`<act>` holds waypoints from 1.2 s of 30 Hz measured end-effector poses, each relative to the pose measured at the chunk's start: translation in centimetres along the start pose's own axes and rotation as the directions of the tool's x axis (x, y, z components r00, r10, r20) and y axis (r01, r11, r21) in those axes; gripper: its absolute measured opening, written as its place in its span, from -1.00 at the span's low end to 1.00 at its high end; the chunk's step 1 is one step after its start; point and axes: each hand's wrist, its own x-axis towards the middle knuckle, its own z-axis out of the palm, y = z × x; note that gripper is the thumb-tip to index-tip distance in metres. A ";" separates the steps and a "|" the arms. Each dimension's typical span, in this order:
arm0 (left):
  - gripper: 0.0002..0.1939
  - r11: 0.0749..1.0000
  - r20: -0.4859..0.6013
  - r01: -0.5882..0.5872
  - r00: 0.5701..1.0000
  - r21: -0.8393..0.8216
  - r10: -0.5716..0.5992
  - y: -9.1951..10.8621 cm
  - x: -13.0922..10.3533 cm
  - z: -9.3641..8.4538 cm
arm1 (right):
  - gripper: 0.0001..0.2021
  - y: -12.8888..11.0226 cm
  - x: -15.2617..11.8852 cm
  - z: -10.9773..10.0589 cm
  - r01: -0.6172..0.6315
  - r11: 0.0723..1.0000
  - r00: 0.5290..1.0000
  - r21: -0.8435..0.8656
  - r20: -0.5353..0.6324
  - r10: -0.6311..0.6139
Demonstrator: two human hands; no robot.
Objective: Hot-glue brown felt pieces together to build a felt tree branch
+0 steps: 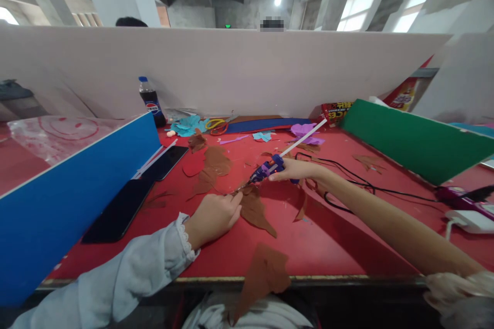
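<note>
A blue-purple glue gun (270, 166) with a long white glue stick out of its back is gripped in my right hand (295, 170). Its nozzle points down and left, close to the fingertips of my left hand (216, 215). Those fingers are closed on the top end of a brown paper leaf (255, 208), which lies on the red table (216, 264). Another brown paper piece (266, 270) hangs over the table's front edge. More brown paper (216, 160) lies beyond my left hand, beside a red paper piece (193, 165).
Blue panel (85, 180) and two dark phones (119, 211) stand or lie left; green panel (417, 139) right. Black cable (397, 195) runs to a power strip (459, 199). At the back are a cola bottle (151, 103), scissors (218, 125) and coloured paper (189, 125).
</note>
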 end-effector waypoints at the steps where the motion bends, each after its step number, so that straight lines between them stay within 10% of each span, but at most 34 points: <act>1: -0.69 1.000 0.000 -0.002 1.000 0.000 0.002 0.0 0.0 0.0 | -0.54 0.0 0.0 0.0 0.004 1.000 1.000 0.001 -0.003 -0.004; 36: -0.72 1.000 -0.003 -0.003 1.000 -0.010 0.003 -0.1 0.0 0.1 | -0.50 -4.8 -1.0 -1.9 -0.063 0.987 0.996 -0.146 0.049 0.071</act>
